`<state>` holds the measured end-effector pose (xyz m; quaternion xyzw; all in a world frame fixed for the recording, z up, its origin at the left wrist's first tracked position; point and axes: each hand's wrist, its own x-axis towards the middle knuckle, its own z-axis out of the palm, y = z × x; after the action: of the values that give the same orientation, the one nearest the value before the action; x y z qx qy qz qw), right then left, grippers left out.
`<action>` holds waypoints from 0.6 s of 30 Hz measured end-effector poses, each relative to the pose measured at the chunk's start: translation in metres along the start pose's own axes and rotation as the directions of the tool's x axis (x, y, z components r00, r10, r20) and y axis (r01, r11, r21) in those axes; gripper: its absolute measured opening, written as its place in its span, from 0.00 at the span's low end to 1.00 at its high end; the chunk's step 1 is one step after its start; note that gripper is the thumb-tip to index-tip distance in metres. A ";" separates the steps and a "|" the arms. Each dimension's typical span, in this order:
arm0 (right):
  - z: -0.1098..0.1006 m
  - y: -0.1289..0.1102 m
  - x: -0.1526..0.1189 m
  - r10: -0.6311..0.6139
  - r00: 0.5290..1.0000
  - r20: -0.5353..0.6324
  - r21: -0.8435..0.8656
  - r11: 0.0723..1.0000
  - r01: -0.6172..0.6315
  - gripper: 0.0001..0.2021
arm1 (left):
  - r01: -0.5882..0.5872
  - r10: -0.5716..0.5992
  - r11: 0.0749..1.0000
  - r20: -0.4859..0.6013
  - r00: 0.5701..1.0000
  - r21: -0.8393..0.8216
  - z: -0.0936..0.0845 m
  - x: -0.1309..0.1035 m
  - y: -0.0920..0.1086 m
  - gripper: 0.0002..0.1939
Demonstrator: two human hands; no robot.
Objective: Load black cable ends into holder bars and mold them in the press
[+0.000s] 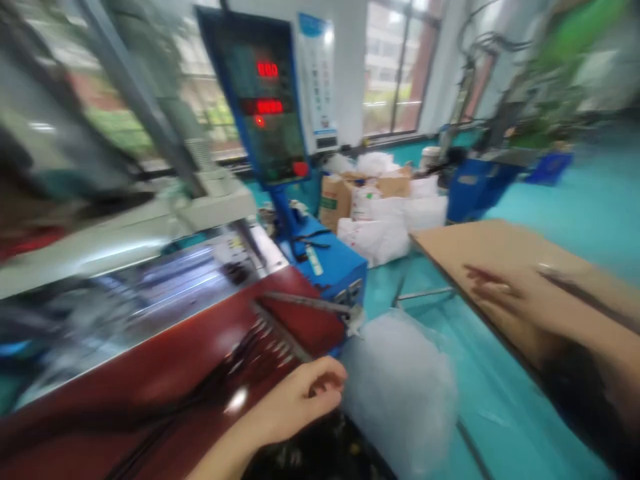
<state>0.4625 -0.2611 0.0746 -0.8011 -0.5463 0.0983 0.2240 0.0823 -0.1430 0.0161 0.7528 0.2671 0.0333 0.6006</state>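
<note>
My left hand [320,387] is half curled above the front edge of the dark red table [165,347], beside a clear plastic bag [400,387]; nothing shows in its fingers. My right hand [500,290] reaches over the brown board [500,247] at the right, fingers stretched out and blurred, holding nothing visible. A metal rack with slots [280,333] lies on the red table, just beyond my left hand. A long thin item [575,290] rests on the board past my right hand, too blurred to name.
A control panel with red digits [260,100] rises above a blue cabinet [335,257] bearing black-handled tools. Machinery [215,203] stands at the left. White sacks [380,237] and a blue bin [475,187] are farther back. A blurred person's part shows at the far left edge.
</note>
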 end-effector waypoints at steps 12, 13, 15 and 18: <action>0.204 -0.255 0.014 -0.333 0.696 0.637 -0.315 0.711 0.629 0.12 | 0.451 0.013 0.788 -0.744 0.668 0.419 -0.077 -0.219 -0.118 0.19; 0.208 -0.254 0.014 -0.315 0.702 0.639 -0.322 0.719 0.616 0.11 | 0.509 0.066 0.731 -0.790 0.610 0.454 -0.083 -0.223 -0.128 0.20; 0.213 -0.248 0.016 -0.288 0.706 0.647 -0.320 0.738 0.594 0.12 | 0.588 0.174 0.616 -0.819 0.547 0.524 -0.096 -0.224 -0.142 0.23; 0.215 -0.242 0.023 -0.278 0.708 0.650 -0.296 0.765 0.572 0.14 | 0.589 0.268 0.475 -0.745 0.611 0.653 -0.119 -0.216 -0.151 0.26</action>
<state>0.1837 -0.1129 -0.0001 -0.6089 -0.7687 0.1393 -0.1375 -0.2012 -0.1124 -0.0319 0.8184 0.5538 0.1482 -0.0403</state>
